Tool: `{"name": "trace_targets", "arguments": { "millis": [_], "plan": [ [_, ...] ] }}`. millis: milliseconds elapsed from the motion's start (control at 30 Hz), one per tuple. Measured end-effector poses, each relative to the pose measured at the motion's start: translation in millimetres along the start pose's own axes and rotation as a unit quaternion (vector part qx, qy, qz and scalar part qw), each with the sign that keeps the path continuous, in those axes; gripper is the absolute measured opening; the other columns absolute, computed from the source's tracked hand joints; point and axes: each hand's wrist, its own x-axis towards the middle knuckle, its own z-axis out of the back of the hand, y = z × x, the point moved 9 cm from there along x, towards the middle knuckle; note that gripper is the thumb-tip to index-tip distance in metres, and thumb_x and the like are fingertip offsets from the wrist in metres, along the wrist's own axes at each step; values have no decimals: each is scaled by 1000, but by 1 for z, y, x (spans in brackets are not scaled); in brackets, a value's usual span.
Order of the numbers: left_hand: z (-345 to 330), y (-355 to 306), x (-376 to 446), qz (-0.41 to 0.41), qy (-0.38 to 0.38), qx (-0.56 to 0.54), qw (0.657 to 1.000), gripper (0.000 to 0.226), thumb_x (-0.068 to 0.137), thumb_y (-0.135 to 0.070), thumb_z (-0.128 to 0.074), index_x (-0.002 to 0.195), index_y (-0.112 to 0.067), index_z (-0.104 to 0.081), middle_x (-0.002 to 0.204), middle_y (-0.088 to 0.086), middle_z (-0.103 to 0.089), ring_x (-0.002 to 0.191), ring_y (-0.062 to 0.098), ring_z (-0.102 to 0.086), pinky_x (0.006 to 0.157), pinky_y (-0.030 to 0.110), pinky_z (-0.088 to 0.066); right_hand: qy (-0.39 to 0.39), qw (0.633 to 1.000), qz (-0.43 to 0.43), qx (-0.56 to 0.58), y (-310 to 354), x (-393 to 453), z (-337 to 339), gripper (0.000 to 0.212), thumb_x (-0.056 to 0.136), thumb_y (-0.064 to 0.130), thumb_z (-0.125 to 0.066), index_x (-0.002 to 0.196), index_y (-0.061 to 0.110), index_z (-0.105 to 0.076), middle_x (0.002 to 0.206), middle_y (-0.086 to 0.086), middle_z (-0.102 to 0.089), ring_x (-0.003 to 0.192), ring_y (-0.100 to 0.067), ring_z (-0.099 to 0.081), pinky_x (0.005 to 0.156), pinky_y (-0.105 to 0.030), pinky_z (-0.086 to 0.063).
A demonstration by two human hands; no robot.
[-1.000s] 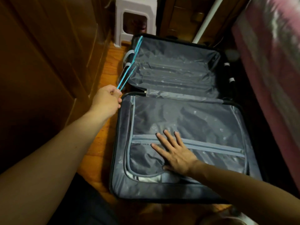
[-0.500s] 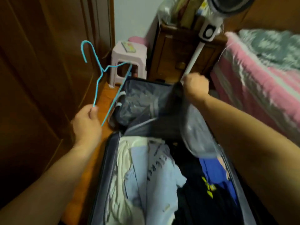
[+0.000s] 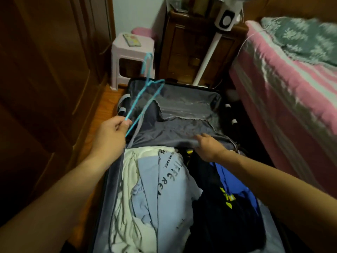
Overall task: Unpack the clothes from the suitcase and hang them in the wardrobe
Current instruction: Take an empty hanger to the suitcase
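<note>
A blue wire hanger (image 3: 145,99) is pinched in the left hand (image 3: 111,136), kept ready. The suitcase's grey divider flap (image 3: 175,132) is laid back by the open right hand (image 3: 207,147), so the clothes (image 3: 164,189) can be reached.

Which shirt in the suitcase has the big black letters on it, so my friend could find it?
Look in the open grey suitcase on the wooden floor beside the pink striped bed. In its near half lies the pale blue cotton shirt, between a cream top and dark navy clothes. It alone carries black handwritten-style lettering.
</note>
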Motion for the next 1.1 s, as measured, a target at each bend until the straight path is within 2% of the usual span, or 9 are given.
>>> {"name": "trace_targets", "arguments": {
  "millis": [233, 333, 400, 500, 600, 700, 900, 1000, 1100],
  "plan": [
    [-103, -30, -48, -66, 270, 92, 956, 20, 102, -29, -57, 97, -24, -76, 77, -8, -71, 73, 11, -63, 64, 26, -46, -188, 979, 25, 74, -40, -69, 89, 85, 97, 54, -52, 160, 12, -13, 165, -10, -13, 152, -29, -8, 125, -42, -10],
    [-144, -31, -79, -39, 364, 51, 929, 23, 104, -26, -55, 94, -30, -75, 56, -11, -52, 58, 9, -50, 61, 25, -51, -137, 976, 86, 149, -41, -81, 83, 66, 99, 62, -40, 147, 18, -44, 145, -7, -51, 135, -22, -45, 115, -44, -34],
    [-160, -20, -90, -12, 375, 25, 927, 23, 104, -26, -55, 94, -31, -75, 61, -3, -47, 62, 16, -49, 70, 41, -58, -92, 969, 87, 211, -40, -89, 70, 36, 103, 45, -46, 110, 15, -63, 98, 1, -71, 91, -11, -66, 87, -39, -50],
    [-176, -7, -86, -59, 326, 92, 939, 18, 102, -27, -58, 108, -25, -75, 83, 8, -54, 77, 19, -53, 83, 49, -52, -75, 979, 50, 182, -60, -93, 61, 28, 105, 30, -47, 88, 11, -57, 68, 7, -54, 58, -4, -52, 63, -30, -41],
    [-174, -27, -79, -190, 199, 205, 939, 38, 99, -23, -62, 137, -26, -59, 119, 3, -46, 113, 20, -44, 99, 34, -40, -113, 974, -64, 187, -129, -92, 66, 31, 105, 28, -46, 84, 9, -58, 80, -11, -61, 72, -24, -56, 67, -33, -39],
    [-194, -36, -89, -254, 201, 216, 921, 35, 98, -18, -61, 133, -21, -61, 122, 2, -49, 116, 20, -44, 99, 38, -42, -197, 930, -207, 232, -210, -104, 78, 31, 104, 28, -45, 84, 11, -59, 88, -17, -62, 85, -34, -59, 75, -38, -43],
    [-360, -37, -147, -378, 401, 320, 771, 55, 95, -45, -61, 146, -28, -48, 142, 4, -48, 133, 30, -43, 105, 42, -42, -271, 847, -330, 317, -289, -115, 75, 37, 104, 29, -39, 106, 6, -68, 112, -21, -68, 106, -38, -62, 86, -38, -47],
    [-443, -8, -161, -357, 486, 439, 666, 94, 88, -67, -59, 160, -38, -8, 169, 9, 3, 154, 39, -1, 120, 58, -16, -270, 842, -345, 314, -311, -106, 70, 41, 104, 31, -37, 115, 5, -66, 121, -20, -65, 114, -39, -59, 89, -37, -45],
    [-472, 23, -166, -309, 517, 468, 647, 97, 92, -64, -56, 157, -45, 13, 165, 2, 28, 151, 39, 22, 119, 65, -1, -237, 858, -342, 301, -330, -93, 54, 41, 106, 33, -35, 119, 6, -64, 125, -19, -63, 116, -38, -57, 85, -33, -41]
  ]
}}
